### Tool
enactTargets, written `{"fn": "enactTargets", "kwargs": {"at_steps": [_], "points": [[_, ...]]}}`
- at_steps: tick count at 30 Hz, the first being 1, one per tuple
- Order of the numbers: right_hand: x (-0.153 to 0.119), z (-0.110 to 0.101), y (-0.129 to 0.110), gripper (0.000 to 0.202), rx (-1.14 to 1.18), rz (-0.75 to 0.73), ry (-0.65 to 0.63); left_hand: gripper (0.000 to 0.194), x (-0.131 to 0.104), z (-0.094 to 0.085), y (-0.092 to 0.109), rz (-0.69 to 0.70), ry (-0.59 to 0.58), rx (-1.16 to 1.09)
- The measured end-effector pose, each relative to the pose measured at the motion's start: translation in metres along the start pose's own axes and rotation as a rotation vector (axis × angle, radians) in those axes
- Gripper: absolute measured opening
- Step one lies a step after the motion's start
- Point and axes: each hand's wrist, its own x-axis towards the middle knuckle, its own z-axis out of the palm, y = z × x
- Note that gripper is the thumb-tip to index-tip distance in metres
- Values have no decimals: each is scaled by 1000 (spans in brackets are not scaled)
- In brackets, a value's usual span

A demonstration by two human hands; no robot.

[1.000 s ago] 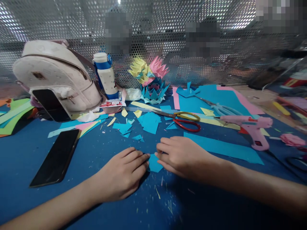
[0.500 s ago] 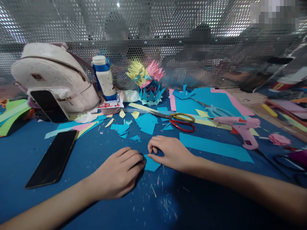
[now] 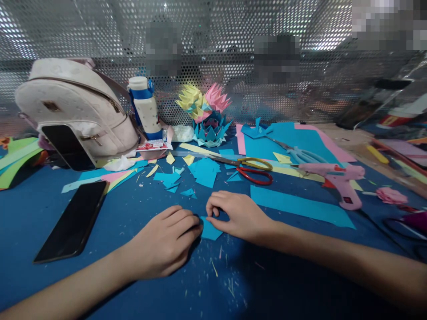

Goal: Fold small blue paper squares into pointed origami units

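Note:
A small piece of blue paper (image 3: 211, 230) lies on the dark blue table between my two hands. My left hand (image 3: 171, 240) rests closed at its left edge, fingers curled over it, so that side of the paper is hidden. At the upper right of the same piece, my right hand (image 3: 235, 213) is closed with thumb and bent forefinger at the paper's edge. Just beyond my hands are cut blue paper scraps (image 3: 204, 172) and scissors (image 3: 255, 170) with one yellow and one red handle. To the right lies a long blue paper strip (image 3: 300, 206).
A pink glue gun (image 3: 343, 178) stands at right with its cord trailing. A black phone (image 3: 75, 222) lies at left; a white backpack (image 3: 76, 106) and bottle (image 3: 145, 109) stand behind it. Folded paper flowers (image 3: 211, 124) sit against the perforated metal screen (image 3: 220, 40).
Both hands stay almost where they were on the blue paper. The view has shifted very slightly; nothing has been picked up or let go.

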Motion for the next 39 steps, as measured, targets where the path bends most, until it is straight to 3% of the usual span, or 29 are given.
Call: {"fn": "enactTargets", "kwargs": {"at_steps": [4,8,15,23,27,29,34,39], "points": [[-4,5,3,3,-64,-120,82,33,-1,0,0,5,3,7],[-8,7,5,16,-264,-291,132,32,-1,0,-1,6,20,24],[-9,-5,0,20,-487,-471,35,34,-1,1,-2,-1,9,24],[-18,-23,-11,14,-491,-418,-167,38,-2,0,-5,33,-13,-4],[-18,-30,-12,15,-464,-382,-205,37,-1,-2,-7,24,-20,-75],[-16,-33,-11,16,-398,-319,-222,34,-1,-3,-8,10,-20,-113],[-13,-30,-12,10,-137,5,-182,30,0,-3,-7,-1,-14,-100],[-13,-24,-17,21,20,78,-156,32,0,-2,-5,16,-39,-62]]}}
